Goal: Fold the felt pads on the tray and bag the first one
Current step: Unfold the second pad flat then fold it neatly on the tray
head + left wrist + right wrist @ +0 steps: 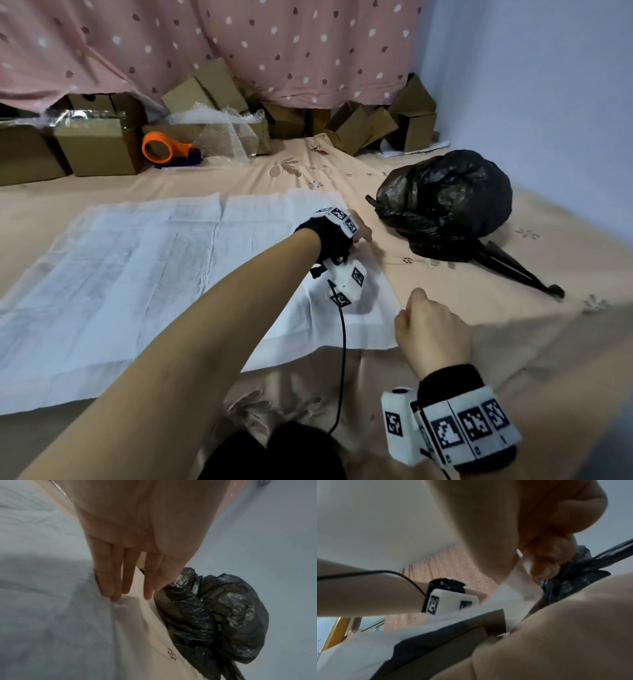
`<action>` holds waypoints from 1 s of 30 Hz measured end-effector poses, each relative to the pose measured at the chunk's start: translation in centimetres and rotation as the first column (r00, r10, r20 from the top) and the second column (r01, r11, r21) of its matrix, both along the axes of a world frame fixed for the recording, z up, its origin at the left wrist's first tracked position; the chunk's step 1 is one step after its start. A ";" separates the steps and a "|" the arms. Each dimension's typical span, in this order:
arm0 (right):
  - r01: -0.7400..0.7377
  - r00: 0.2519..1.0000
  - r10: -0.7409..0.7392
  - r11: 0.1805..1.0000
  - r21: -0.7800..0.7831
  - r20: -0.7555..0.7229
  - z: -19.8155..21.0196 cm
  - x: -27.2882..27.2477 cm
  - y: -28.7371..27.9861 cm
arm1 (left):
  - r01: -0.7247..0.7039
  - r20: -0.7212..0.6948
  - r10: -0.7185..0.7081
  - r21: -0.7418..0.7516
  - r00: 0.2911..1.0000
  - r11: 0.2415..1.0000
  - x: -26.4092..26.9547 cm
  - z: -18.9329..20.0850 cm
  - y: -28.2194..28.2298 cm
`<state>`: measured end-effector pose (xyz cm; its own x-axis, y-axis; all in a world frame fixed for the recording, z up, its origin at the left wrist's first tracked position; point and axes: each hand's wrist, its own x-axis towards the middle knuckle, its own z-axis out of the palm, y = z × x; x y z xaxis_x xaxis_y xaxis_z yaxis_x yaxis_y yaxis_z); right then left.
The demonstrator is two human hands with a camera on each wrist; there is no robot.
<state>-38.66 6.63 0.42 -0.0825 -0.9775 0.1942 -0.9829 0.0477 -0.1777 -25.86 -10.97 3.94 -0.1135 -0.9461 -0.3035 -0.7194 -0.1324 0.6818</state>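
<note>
The white felt pad (144, 274) was seen spread flat on the peach sheet (479, 308), stretching away from both hands. Its near corner was pinched by the right hand (433, 330), thumb and curled fingers (546, 561) closed on the fabric and lifting it clear. The far corner was pressed down by the left hand (346, 233), fingers (109, 577) straight and flat along the edge, nothing gripped there. The black plastic bag (448, 202) was lying just beyond the left hand, crumpled, its mouth not made out. No tray could be picked out. The risk, by the look of it: with only one corner truly held, the fold could be dragged askew and the limp pad bunched up. The left wrist's cable (342, 359) was trailing over the pad and could be snagged.
</note>
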 end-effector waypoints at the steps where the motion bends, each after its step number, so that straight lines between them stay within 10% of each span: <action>1: 0.001 1.000 0.000 1.000 0.008 -0.006 0.0 0.3 0.1 | -0.018 -0.064 0.015 -0.040 0.998 0.999 0.5 0.2 0.3; 6: -0.194 0.977 0.202 0.975 -0.106 0.071 0.5 2.5 0.3 | -0.019 -0.128 -0.003 -0.166 0.992 0.986 4.5 3.1 4.9; 15: -0.692 0.722 0.689 0.721 -0.036 -0.058 -0.2 9.3 2.2 | 0.282 0.471 -0.149 -0.226 0.870 0.932 13.6 1.7 17.4; 20: -0.730 0.671 0.712 0.684 -0.013 -0.209 -1.9 12.2 2.9 | 0.440 0.551 -0.251 -0.241 0.796 0.865 15.3 -1.8 21.8; 30: -0.712 0.699 0.647 0.671 -0.209 -0.305 -3.7 11.5 2.7 | 0.338 0.692 0.059 -0.423 0.720 0.841 15.2 -6.4 23.7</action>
<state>-27.20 9.35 -3.23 0.6516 -0.6386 0.4094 -0.7334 -0.6681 0.1252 -10.62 12.74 -2.50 -0.2173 -0.9654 0.1443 -0.9761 0.2132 -0.0429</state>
